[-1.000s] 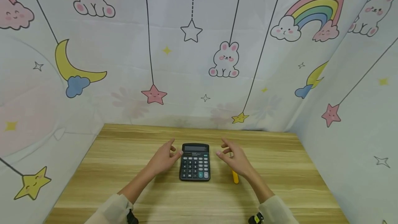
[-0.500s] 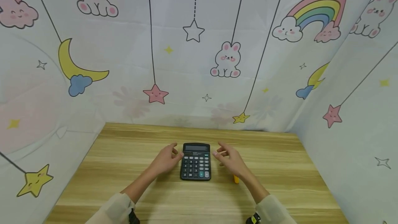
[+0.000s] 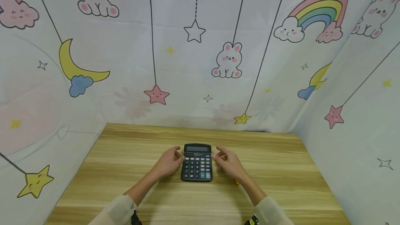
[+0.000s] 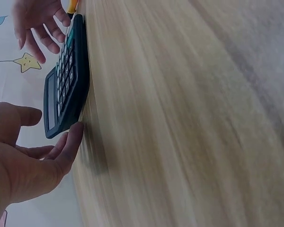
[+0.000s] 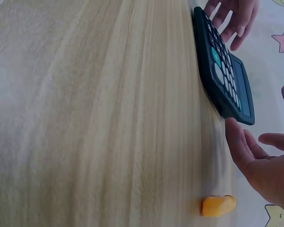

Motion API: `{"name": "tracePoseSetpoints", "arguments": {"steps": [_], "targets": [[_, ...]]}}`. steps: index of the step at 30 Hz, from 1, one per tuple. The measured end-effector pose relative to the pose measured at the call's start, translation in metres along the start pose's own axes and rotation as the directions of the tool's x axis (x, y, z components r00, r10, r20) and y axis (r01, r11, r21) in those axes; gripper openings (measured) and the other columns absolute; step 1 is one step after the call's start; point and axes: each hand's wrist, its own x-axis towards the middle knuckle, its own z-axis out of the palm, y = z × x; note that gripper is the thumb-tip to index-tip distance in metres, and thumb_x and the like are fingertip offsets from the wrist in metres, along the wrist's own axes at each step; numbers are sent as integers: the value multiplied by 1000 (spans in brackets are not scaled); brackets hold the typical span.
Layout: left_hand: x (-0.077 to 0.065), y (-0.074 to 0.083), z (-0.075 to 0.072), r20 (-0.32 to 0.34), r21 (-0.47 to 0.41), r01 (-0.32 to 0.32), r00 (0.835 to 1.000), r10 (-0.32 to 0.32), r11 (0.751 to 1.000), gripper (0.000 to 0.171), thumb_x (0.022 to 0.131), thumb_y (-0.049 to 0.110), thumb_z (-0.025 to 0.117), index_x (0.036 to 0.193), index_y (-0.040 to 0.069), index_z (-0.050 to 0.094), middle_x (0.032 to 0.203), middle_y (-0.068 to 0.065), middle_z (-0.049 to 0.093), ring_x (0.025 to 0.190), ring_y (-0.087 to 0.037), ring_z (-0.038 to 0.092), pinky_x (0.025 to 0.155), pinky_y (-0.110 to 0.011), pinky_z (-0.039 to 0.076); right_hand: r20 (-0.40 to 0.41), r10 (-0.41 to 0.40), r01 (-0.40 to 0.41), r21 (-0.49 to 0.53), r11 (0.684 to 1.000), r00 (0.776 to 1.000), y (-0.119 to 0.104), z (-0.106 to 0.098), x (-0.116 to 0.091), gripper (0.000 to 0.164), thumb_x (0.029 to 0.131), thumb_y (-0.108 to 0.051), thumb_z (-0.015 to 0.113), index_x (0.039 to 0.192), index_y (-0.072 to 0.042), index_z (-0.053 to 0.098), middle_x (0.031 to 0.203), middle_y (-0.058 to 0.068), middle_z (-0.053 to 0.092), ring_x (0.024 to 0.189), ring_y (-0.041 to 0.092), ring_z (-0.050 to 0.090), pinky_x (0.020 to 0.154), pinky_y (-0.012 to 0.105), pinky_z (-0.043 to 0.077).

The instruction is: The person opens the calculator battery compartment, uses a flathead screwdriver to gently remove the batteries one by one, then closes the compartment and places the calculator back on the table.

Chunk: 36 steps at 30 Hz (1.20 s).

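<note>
A black desk calculator (image 3: 197, 162) lies face up on the table, its display at the far end. Beside its left edge is my left hand (image 3: 168, 162), fingers loosely bent; in the left wrist view the fingertips (image 4: 76, 130) are at the calculator's side and the thumb stands apart from it. On the opposite side my right hand (image 3: 227, 162) is at the right edge, also loosely bent. One fingertip (image 5: 231, 124) there appears to meet the casing in the right wrist view, though contact is hard to tell. Neither hand wraps round the calculator.
An orange object (image 5: 218, 205) lies on the wooden table (image 3: 200, 204) to the right of the calculator, mostly hidden under my right wrist in the head view. A white cloth (image 3: 187, 65) with cartoon prints hangs behind the table and at both sides.
My right hand has moved left, up to the calculator's right edge, covering more of the orange object. My left hand has shifted slightly nearer the left edge. The calculator lies where it was.
</note>
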Motion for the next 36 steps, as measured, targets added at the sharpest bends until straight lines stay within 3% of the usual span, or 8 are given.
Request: {"name": "tracePoseSetpoints", "arguments": {"steps": [8,14,17,22,27,36], "targets": [[1,3,3,-2,4,12,1000,-12,1000,52,100,11,69,143,-15,53,112,-17,70,99,-29,71,93,-49,58,40,29,-34,118,992,999,4,6,1,63,107,-28,68,155,7,47,122,22,62,86,26,70,68,40,65],[1,4,7,32,-61,44,999,-43,997,52,101,5,67,146,-16,49,111,-15,66,88,-20,67,72,-34,61,45,43,-50,167,985,998,4,11,1,58,107,-21,68,153,7,49,121,22,62,93,26,70,68,39,65],[2,4,9,36,-90,49,998,-46,995,52,100,2,66,146,-17,48,110,-15,65,85,-19,66,65,-32,61,41,57,-63,166,984,998,2,13,1,56,106,-20,68,153,5,51,121,21,63,94,25,70,68,39,65],[4,4,12,22,-73,60,998,-58,996,50,100,2,67,144,-14,52,108,-13,66,89,-18,66,69,-31,61,47,53,-60,149,987,997,0,14,1,54,107,-17,67,152,7,51,121,22,64,87,24,71,65,42,65],[5,4,14,36,-115,75,997,-71,991,48,99,-2,65,143,-16,52,109,-18,65,80,-19,67,59,-30,61,71,46,-57,160,985,996,2,15,1,52,107,-13,64,152,9,49,121,23,63,82,22,71,63,42,64],[5,4,17,49,-124,94,995,-88,988,45,99,-6,63,142,-15,53,110,-19,66,74,-18,66,58,-30,61,71,43,-53,153,987,997,7,17,2,47,106,-5,61,150,10,51,118,21,63,88,21,70,63,38,65]]}}
